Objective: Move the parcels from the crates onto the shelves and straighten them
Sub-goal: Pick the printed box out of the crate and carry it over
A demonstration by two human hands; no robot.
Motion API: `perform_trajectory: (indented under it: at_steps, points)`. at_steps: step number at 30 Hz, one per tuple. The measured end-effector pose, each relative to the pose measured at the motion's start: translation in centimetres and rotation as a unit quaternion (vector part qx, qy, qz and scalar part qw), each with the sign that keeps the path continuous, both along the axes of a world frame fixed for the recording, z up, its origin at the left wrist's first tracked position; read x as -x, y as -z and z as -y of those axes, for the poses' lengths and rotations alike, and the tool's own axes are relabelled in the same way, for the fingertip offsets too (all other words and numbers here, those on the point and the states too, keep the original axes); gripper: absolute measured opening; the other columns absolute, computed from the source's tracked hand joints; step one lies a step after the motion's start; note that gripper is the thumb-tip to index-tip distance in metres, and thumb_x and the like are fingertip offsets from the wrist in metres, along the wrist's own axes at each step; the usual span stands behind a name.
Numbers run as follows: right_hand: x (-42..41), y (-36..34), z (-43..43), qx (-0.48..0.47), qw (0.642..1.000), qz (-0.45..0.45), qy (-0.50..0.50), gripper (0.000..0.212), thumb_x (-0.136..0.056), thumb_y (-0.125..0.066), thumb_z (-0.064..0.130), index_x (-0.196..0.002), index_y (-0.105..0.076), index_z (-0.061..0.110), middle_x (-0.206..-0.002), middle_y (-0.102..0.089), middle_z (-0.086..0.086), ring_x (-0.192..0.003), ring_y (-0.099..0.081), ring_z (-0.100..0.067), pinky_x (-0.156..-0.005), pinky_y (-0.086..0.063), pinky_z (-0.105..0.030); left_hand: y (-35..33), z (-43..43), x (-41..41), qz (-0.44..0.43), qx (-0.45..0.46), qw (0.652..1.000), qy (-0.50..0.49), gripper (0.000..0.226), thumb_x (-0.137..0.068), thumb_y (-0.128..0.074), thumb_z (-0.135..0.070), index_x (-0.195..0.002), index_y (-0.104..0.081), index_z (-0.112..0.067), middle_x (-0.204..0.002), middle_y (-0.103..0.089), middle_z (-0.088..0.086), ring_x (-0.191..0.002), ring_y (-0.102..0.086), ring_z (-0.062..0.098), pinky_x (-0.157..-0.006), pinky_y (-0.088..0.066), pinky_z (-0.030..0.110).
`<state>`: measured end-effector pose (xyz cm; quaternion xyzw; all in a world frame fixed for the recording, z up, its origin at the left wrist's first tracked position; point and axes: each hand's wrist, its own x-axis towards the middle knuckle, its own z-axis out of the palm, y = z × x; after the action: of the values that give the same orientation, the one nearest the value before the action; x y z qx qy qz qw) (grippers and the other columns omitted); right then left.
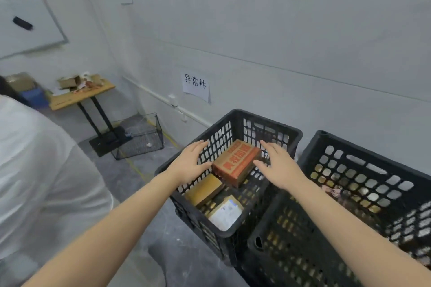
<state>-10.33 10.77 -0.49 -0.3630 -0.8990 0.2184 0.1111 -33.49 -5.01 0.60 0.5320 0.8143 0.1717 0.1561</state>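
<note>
Inside the crate (275,127), left hand (189,163) and right hand (279,165), fingers (199,147) wide, flank a parcel (235,163).

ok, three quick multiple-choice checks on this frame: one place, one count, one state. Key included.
1. Where is the red-printed box?
A on a shelf
B in the left crate
C on a chair

2. How many parcels show in that crate?
A one
B three
C six

3. How are the left hand and right hand?
A both clenched into fists
B both gripping a bag
C both open, one on either side of the red-printed box

Key:
1 B: it lies inside the crate's walls, toward the far side.
2 B: the red-printed box, a plain brown box and a white-labelled parcel.
3 C: neither hand curls round anything.
</note>
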Motion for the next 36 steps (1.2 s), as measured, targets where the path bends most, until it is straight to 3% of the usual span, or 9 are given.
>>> perform_trajectory:
  at_steps: [12, 21, 25, 31, 36]
  points:
    - [10.8, 8.1, -3.9, 0.085, 0.989, 0.06, 0.104, 0.08, -0.092, -0.057, 0.049, -0.156, -0.016, 0.024, -0.158, -0.027, -0.005, -0.143, -0.03, -0.024, -0.116, -0.03, -0.04, 8.5, -11.6, 9.9, 0.104, 0.102, 0.983, 0.114, 0.089, -0.092, -0.065, -0.044, -0.159, -0.012, -0.021, -0.166, -0.009, 0.0, -0.153, -0.007, 0.019, -0.124, -0.009, 0.04]
    - [14.4, 15.7, -6.1, 0.184, 0.96, 0.137, 0.163, 0.083, -0.089, -0.058, 0.053, -0.156, -0.015, 0.029, -0.159, -0.026, -0.006, -0.144, -0.027, -0.029, -0.115, -0.032, -0.043, 15.4, -16.5, 11.7, 0.177, 0.14, 0.97, 0.093, 0.095, -0.085, -0.076, -0.033, -0.158, -0.016, -0.023, -0.162, -0.022, 0.003, -0.151, -0.018, 0.024, -0.123, -0.016, 0.042]
    - [15.5, 18.3, -6.3, 0.212, 0.946, 0.15, 0.193, 0.084, -0.087, -0.062, 0.053, -0.154, -0.015, 0.036, -0.16, -0.023, -0.004, -0.142, -0.031, -0.03, -0.11, -0.039, -0.045, 18.0, -17.3, 11.4, 0.176, 0.166, 0.969, 0.054, 0.098, -0.086, -0.074, -0.024, -0.159, -0.009, -0.024, -0.166, -0.009, 0.002, -0.152, -0.012, 0.023, -0.124, -0.013, 0.044]
    - [16.9, 20.6, -7.5, 0.224, 0.943, 0.156, 0.191, 0.086, -0.083, -0.066, 0.05, -0.152, -0.016, 0.04, -0.157, -0.028, -0.003, -0.136, -0.039, -0.029, -0.105, -0.045, -0.047, 20.2, -18.5, 11.5, 0.201, 0.175, 0.963, 0.046, 0.094, -0.087, -0.072, -0.015, -0.158, -0.01, -0.022, -0.164, -0.016, 0.002, -0.149, -0.023, 0.02, -0.122, -0.024, 0.041]
    - [17.0, 22.0, -7.8, 0.246, 0.936, 0.161, 0.194, 0.087, -0.084, -0.069, 0.043, -0.152, -0.015, 0.04, -0.159, -0.023, -0.002, -0.135, -0.041, -0.028, -0.105, -0.045, -0.044, 21.7, -18.2, 11.5, 0.166, 0.194, 0.965, 0.055, 0.092, -0.088, -0.071, -0.018, -0.158, -0.012, -0.021, -0.166, -0.006, -0.002, -0.152, -0.01, 0.019, -0.124, -0.018, 0.043]
